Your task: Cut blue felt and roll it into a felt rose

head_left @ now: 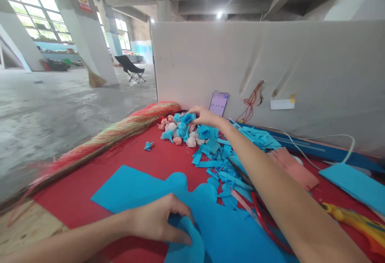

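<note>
My left hand is closed on a blue crepe paper piece with a rounded edge, pinched between thumb and fingers above the red tabletop. Farther off, my right hand reaches over a heap of small paper flowers in pink, white and blue. A blue paper flower is at its fingertips, on top of the heap, and the fingers look closed on it. Larger blue paper sheets lie around my left hand. One small blue paper scrap sits apart, left of the heap.
Blue paper strips and offcuts spread under my right forearm, beside red-handled scissors. At the right lie folded pink paper, a blue stack and a yellow-handled tool. A phone leans on the panel; red-green fibre lines the left edge.
</note>
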`<state>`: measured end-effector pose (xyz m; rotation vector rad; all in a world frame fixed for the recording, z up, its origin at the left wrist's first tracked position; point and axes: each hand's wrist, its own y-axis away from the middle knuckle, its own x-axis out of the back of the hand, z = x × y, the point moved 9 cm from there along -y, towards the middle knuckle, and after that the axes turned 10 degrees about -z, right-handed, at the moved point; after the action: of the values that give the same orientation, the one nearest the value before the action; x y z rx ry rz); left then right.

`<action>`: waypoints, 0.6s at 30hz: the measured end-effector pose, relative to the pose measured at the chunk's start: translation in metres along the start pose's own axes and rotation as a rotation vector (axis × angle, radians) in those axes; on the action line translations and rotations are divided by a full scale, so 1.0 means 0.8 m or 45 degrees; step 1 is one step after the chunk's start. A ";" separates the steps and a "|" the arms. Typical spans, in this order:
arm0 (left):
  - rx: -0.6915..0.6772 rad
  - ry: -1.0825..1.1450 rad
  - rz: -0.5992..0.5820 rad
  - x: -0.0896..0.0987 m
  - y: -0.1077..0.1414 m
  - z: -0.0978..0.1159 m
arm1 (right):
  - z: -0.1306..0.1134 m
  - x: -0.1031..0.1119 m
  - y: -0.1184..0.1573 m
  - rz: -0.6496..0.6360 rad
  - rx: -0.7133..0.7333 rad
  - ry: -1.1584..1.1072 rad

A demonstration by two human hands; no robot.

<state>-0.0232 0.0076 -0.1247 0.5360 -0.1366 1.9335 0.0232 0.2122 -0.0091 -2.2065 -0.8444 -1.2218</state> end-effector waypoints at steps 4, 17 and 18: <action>0.002 0.020 0.002 -0.001 0.000 0.001 | -0.018 0.051 0.045 0.307 0.111 -0.453; 0.188 0.274 0.195 -0.007 -0.012 0.009 | -0.005 0.021 0.311 0.815 -0.108 -1.273; 0.197 0.317 0.229 -0.009 -0.018 0.012 | -0.005 0.015 0.319 0.799 -0.135 -1.300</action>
<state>-0.0055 0.0043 -0.1214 0.3897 0.1289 2.1814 0.2072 0.0350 -0.0245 -2.8351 -0.3142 0.2138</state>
